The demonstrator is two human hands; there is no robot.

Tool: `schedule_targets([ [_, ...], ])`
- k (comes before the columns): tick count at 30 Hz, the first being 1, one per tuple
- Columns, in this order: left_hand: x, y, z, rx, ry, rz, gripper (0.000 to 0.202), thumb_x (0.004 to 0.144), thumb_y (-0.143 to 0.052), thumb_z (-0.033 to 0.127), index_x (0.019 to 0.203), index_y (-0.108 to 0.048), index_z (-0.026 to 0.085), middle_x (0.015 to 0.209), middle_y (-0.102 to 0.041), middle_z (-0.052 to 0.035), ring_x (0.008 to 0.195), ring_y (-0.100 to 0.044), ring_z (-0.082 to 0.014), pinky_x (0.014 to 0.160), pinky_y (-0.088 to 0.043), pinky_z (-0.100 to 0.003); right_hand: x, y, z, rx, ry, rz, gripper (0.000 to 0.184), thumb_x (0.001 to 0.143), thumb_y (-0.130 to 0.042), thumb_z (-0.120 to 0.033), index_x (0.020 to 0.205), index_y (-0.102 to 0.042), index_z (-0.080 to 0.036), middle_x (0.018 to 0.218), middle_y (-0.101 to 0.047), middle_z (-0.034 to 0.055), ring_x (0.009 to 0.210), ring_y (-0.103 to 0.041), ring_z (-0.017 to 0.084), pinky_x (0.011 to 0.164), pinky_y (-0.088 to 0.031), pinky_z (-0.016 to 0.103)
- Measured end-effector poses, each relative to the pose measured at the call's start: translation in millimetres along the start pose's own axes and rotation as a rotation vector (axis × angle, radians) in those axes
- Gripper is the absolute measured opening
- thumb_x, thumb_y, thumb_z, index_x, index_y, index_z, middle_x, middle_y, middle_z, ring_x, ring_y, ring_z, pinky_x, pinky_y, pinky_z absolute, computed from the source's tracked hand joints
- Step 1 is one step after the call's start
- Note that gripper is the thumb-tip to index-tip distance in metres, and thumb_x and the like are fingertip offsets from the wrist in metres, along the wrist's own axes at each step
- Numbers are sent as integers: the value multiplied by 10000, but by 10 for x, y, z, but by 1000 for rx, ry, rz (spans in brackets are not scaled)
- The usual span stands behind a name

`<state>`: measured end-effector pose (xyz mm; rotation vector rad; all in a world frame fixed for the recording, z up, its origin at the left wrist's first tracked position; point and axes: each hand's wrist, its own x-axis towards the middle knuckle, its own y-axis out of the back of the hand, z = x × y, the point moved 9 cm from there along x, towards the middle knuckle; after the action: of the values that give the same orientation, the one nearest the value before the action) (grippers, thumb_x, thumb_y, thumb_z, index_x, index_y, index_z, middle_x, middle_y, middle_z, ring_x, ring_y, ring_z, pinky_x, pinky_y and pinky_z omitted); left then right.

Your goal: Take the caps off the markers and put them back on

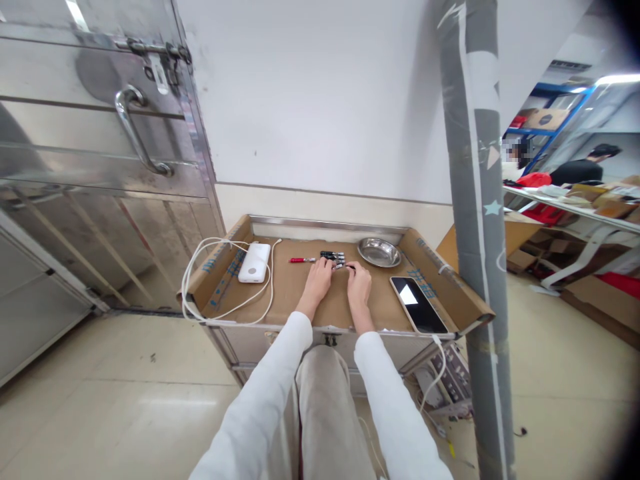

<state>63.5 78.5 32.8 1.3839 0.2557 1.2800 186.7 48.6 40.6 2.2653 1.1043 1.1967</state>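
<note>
My left hand (319,279) and my right hand (359,283) rest side by side on a cardboard-covered table (300,293). Both reach toward a small cluster of dark pens or markers (334,256) lying just beyond the fingertips. The fingertips of both hands pinch one small dark pen-like piece (344,267) between them. A red pen (301,260) lies apart to the left of the cluster. Both arms wear white sleeves.
A white power bank (254,262) with a looping white cable (200,280) lies at the left. A round metal dish (379,252) sits at the back right, a dark phone (418,304) at the right edge. A grey pillar (480,233) stands close right, a metal door (100,147) left. People work at a far bench.
</note>
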Motion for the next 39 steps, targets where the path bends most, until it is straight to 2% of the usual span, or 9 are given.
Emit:
schedule_targets([
  [4,0,25,8,-32,9,4,210,942,-352,193,1063,-520,163,1049,-556,-112,990,-540,-226,865,-423,-372,0,-39,-65,32,52,-47,300,895,-359,-204,962,-650,-175,951,-682,96,832,-555,203,769,-390,299],
  [10,12,22,6,-52,4,-1,178,934,-393,216,1055,-515,172,1044,-587,-100,998,-543,-222,882,-414,-371,-1,-55,-70,44,60,-51,310,900,-351,-227,979,-645,-168,974,-681,96,865,-574,205,802,-414,310],
  [13,16,38,6,-35,-1,15,179,940,-374,208,1044,-513,164,1025,-607,-97,979,-548,-221,896,-405,-370,-3,-67,-118,93,91,-71,316,900,-347,-233,1058,-617,-184,1023,-675,86,895,-594,202,817,-441,313],
  [19,13,125,-12,1,49,47,185,929,-374,168,1055,-508,154,1023,-615,-102,969,-554,-228,878,-408,-360,-66,-210,-341,215,224,-283,511,863,-373,-183,1370,-383,-252,1255,-590,51,1042,-612,175,862,-484,293],
  [23,2,191,-54,38,121,96,193,920,-383,180,1059,-516,168,1016,-611,-111,975,-538,-254,880,-401,-390,-87,-235,-372,235,253,-282,585,853,-375,-177,1427,-277,-240,1370,-495,50,1182,-539,168,939,-460,300],
  [30,-102,303,-252,167,378,199,268,896,-295,81,1013,-528,139,986,-591,-135,985,-512,-265,864,-416,-399,-44,-215,-213,11,156,-160,468,859,-340,-136,1317,-438,-139,1217,-599,132,1056,-591,206,894,-460,317],
  [34,-154,327,-283,303,478,137,294,892,-255,48,1016,-517,99,1008,-570,-144,993,-513,-251,871,-413,-383,-46,-263,-195,-133,183,-178,408,842,-354,-102,1208,-534,-117,1265,-565,139,1097,-544,209,938,-412,323],
  [39,-171,333,-275,364,511,91,292,906,-250,67,1034,-513,79,1022,-562,-158,995,-519,-248,869,-415,-367,-60,-338,-168,-225,192,-225,366,839,-382,-116,1153,-571,-138,1289,-550,109,1114,-507,222,932,-381,343],
])
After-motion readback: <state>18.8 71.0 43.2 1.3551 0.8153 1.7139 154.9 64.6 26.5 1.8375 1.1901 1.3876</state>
